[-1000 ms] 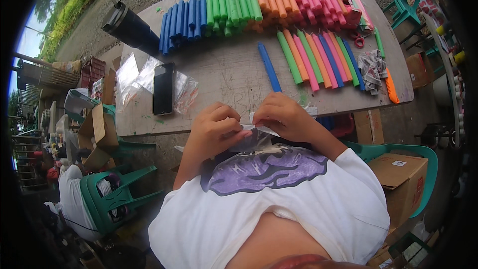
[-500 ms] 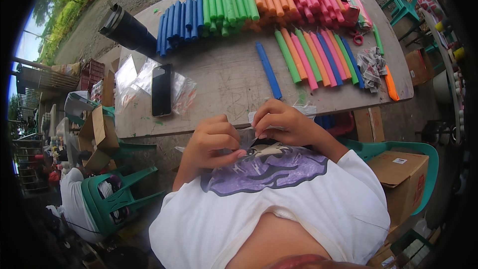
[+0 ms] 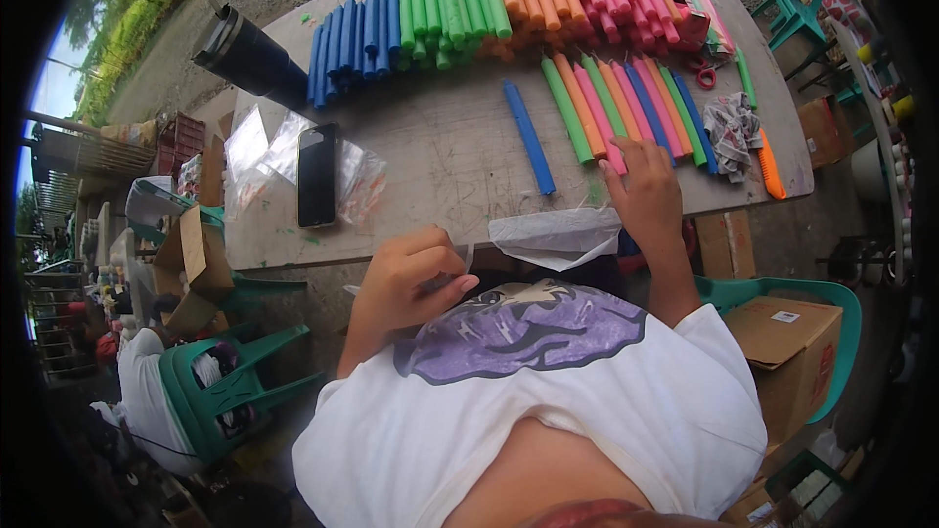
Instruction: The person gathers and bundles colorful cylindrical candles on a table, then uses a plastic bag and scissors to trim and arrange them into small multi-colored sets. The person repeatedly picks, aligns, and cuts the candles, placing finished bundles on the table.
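My right hand (image 3: 646,198) reaches over the near ends of a row of coloured candles. Its fingers are apart and touch around the end of a pink candle (image 3: 598,103), which still lies in the row. Close to my shirt, my left hand (image 3: 416,276) is curled closed on a piece of clear plastic (image 3: 469,256), which looks like a bag and is mostly hidden by the fingers. A whitish plastic sheet (image 3: 556,238) hangs at the table's near edge between my hands. One blue candle (image 3: 528,139) lies alone, left of the row.
Stacked blue, green, orange and pink candles (image 3: 455,10) line the table's far side. A dark tumbler (image 3: 252,57), a phone (image 3: 317,176) and clear plastic bags (image 3: 362,186) are at left. Crumpled newspaper (image 3: 731,132), an orange cutter (image 3: 770,164) and red-handled scissors (image 3: 704,76) are at right.
My right hand has left the plastic beside my left hand and moved forward and right onto the candle row. The whitish sheet shows more now. My left hand has barely moved.
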{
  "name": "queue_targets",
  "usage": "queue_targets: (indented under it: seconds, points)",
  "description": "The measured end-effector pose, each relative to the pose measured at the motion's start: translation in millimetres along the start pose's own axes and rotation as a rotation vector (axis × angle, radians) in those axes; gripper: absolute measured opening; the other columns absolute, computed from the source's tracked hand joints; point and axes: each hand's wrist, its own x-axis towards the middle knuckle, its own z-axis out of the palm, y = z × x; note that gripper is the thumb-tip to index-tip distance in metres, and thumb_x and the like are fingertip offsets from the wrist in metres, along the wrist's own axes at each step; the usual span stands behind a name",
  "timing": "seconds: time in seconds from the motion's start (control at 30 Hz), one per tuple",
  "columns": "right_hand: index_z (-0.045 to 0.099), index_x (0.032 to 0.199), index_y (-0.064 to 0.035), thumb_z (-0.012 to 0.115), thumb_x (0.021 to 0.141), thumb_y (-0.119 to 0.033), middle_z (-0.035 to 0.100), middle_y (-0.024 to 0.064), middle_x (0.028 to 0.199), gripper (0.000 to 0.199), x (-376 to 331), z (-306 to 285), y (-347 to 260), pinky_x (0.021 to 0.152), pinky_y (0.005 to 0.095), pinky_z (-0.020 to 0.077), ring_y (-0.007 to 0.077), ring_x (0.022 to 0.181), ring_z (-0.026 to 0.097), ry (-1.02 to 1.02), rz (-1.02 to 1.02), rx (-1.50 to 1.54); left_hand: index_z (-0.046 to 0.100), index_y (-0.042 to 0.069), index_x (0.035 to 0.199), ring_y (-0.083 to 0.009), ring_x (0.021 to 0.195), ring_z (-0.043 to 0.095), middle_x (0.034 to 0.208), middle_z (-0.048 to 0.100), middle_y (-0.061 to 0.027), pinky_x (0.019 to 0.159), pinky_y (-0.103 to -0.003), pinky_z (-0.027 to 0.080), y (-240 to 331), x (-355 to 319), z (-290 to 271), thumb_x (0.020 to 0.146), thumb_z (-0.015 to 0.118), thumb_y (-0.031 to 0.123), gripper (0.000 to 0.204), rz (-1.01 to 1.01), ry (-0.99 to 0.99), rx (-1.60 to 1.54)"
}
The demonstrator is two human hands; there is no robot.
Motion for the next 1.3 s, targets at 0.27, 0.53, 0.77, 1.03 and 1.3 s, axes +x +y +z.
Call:
queue_targets:
  seconds: [0.27,0.53,0.77,1.03,1.3]
  points:
    - [0.055,0.118,-0.0076,0.069,0.086,-0.024,0.059,0.0128,0.098,0.038,-21,16,4,0.077,0.0420,0.0535,0.0307,0.094,0.063,-0.001,0.127,-0.228,0.061,0.006,0.079,-0.0211,0.065,0.054,0.072,0.055,-0.0064,0.056,-0.032,0.039,3,12,-1,0.073,0.081,0.008,0.021,-0.040,-0.016,0.164]
    - [0.054,0.117,-0.0081,0.068,0.084,-0.019,0.058,0.0129,0.096,0.038,-15,16,-2,0.075,0.0430,0.0540,0.0313,0.093,0.063,0.019,0.092,-0.231,0.068,0.007,0.083,-0.0236,0.064,0.054,0.071,0.055,-0.0061,0.056,-0.034,0.040,3,11,0,0.077,0.077,0.007,0.011,-0.052,-0.002,0.262]
    - [0.054,0.120,-0.0090,0.064,0.085,-0.015,0.057,0.0130,0.096,0.037,-8,20,-7,0.073,0.0451,0.0540,0.0327,0.087,0.064,-0.067,0.112,-0.200,0.066,0.008,0.080,-0.0236,0.066,0.052,0.071,0.052,-0.0053,0.055,-0.035,0.038,7,7,-4,0.069,0.084,0.011,0.021,-0.060,-0.024,0.256]
    - [0.054,0.108,-0.0050,0.042,0.104,-0.041,0.054,0.0066,0.084,0.038,8,-20,2,0.057,0.0276,0.0414,0.0143,0.065,0.052,0.625,0.097,0.446,0.069,0.012,0.080,-0.0226,0.066,0.051,0.071,0.049,-0.0040,0.056,-0.034,0.038,3,4,0,0.063,0.089,0.017,0.027,-0.064,-0.016,0.291]
    - [0.052,0.105,-0.0038,0.043,0.104,-0.039,0.057,0.0104,0.081,0.037,8,-23,-59,0.057,0.0311,0.0440,0.0215,0.062,0.056,0.097,-0.339,0.835,0.074,0.016,0.082,-0.0215,0.066,0.050,0.071,0.045,-0.0032,0.056,-0.035,0.038,14,12,6,0.063,0.089,0.017,0.024,-0.006,-0.040,0.292]
